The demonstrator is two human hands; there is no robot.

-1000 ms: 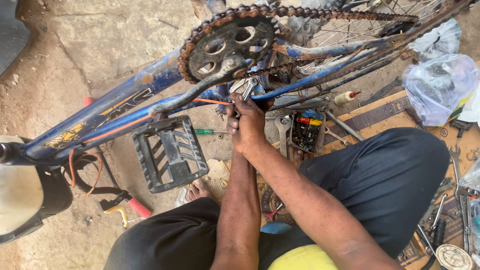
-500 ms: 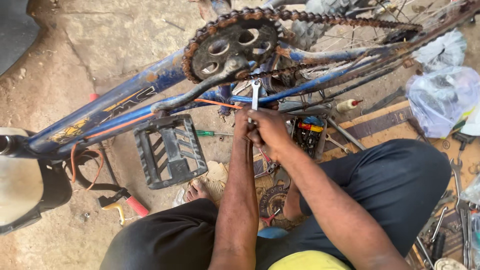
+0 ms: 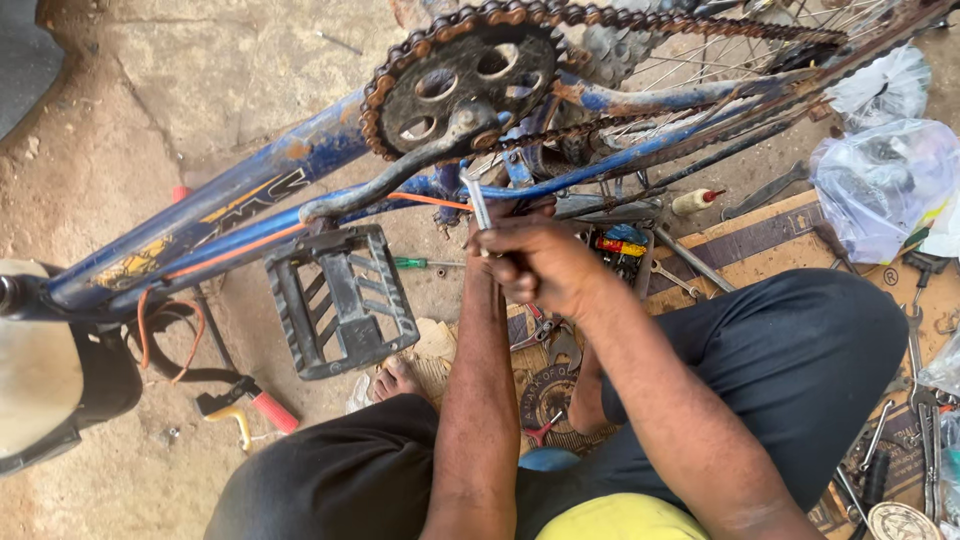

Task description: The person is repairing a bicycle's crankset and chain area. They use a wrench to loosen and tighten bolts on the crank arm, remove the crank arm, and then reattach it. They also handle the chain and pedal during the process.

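1. The right hand is closed around a slim metal wrench, gripping its lower shank; the upper end points up toward the crank just under the chainring.
2. The left hand is mostly hidden behind the right hand and the wrench. Only the left forearm shows, reaching up to the same spot, so it cannot be told whether that hand is open or closed.
3. The wrench looks like stiff, light steel, thin and likely slick with grease. It is best held low on the shank, as now, leaving the head free.
4. The bike frame is blue, rusty and upside down, with the pedal hanging just left of the hands. It looks heavy and rigid and should not shift under a light push.
5. The chain looks oily and rusted, rough to touch.
6. Loose tools lie on cardboard to the right, near a plastic bag. Red-handled pliers lie on the ground at the left.
7. Compared with half a second ago, the right hand has dropped slightly and shifted right along the wrench, and the wrench now tilts a little more leftward at its top. A second ago both hands were bunched closer to the frame tube.
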